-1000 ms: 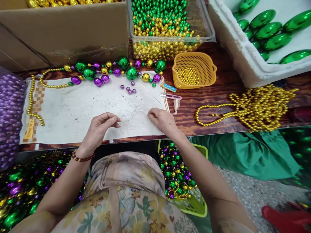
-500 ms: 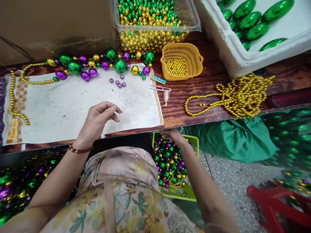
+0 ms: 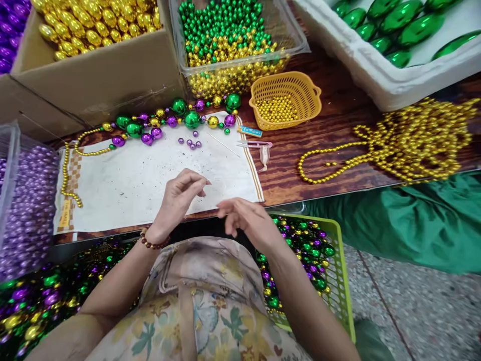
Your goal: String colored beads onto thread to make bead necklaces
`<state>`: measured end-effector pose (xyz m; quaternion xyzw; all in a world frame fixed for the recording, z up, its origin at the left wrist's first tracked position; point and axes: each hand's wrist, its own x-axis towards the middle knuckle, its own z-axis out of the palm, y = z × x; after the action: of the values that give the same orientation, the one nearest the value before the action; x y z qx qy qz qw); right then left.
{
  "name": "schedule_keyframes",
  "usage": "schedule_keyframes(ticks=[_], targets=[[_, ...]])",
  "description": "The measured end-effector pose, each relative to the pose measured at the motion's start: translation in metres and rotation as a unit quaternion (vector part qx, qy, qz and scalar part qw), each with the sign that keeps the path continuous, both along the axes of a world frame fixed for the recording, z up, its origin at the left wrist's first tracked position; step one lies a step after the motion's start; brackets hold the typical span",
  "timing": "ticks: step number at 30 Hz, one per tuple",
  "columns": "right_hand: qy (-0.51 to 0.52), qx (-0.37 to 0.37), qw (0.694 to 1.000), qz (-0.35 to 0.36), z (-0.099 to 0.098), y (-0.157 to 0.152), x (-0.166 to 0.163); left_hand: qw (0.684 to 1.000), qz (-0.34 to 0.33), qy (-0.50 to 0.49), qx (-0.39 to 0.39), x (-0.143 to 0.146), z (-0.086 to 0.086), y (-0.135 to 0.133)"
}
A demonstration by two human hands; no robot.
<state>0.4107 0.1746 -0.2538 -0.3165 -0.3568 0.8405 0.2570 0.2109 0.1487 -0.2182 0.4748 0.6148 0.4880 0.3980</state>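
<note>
My left hand [image 3: 180, 199] hovers over the white cloth [image 3: 120, 188] near its front edge, thumb and fingertips pinched together. Whatever lies between those fingertips is too small to make out. To its right, over the table's edge, my right hand [image 3: 252, 220] has its fingers loosely bent and apart, with nothing visible in it. A strand of green, purple and gold beads [image 3: 192, 119] runs along the cloth's back edge. Several loose purple beads [image 3: 190, 144] and a long thin needle [image 3: 224, 145] lie in front of it. Thread snips [image 3: 255, 144] rest at the cloth's right edge.
An orange basket [image 3: 315, 108] holds small gold beads. Gold bead strings [image 3: 409, 145] lie to the right, below a white foam box [image 3: 379, 90]. Clear tub [image 3: 240, 65] and cardboard box [image 3: 101, 80] stand behind. Below the table is a green crate [image 3: 343, 286] of necklaces.
My right hand has come up from the crate below the table to beside my left hand. My left hand stays pinched over the cloth. The view has shifted.
</note>
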Motion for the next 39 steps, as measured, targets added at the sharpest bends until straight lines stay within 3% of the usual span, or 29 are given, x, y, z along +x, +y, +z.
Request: schedule_keyframes(ticks=[3,6,14,24,28,31,34,39], targets=[[0.016,-0.076,0.993,-0.091,0.002,0.015,-0.035,0.992,-0.035,0.117,0.044,0.005,-0.003,-0.005],[0.007,-0.098,0.981,-0.170,-0.006,0.030,-0.048,0.976,-0.060,0.198,0.072,0.008,-0.013,-0.009],[-0.022,-0.080,0.967,-0.240,-0.018,0.040,-0.045,0.966,-0.097,0.230,0.072,0.016,-0.037,-0.006],[-0.020,-0.071,0.945,-0.319,-0.026,0.053,-0.038,0.957,-0.161,0.238,0.040,0.019,-0.044,0.002],[-0.003,-0.060,0.946,-0.318,-0.027,0.054,-0.034,0.944,-0.178,0.276,0.042,0.015,-0.044,0.007],[-0.004,-0.019,0.955,-0.297,-0.028,0.054,-0.031,0.931,-0.147,0.328,0.069,0.007,-0.043,0.034],[-0.012,-0.002,0.959,-0.281,-0.028,0.055,-0.026,0.901,-0.136,0.403,0.085,-0.002,-0.046,0.082],[-0.027,-0.023,0.965,-0.259,-0.027,0.056,-0.018,0.823,-0.227,0.515,0.074,-0.005,-0.058,0.153]])
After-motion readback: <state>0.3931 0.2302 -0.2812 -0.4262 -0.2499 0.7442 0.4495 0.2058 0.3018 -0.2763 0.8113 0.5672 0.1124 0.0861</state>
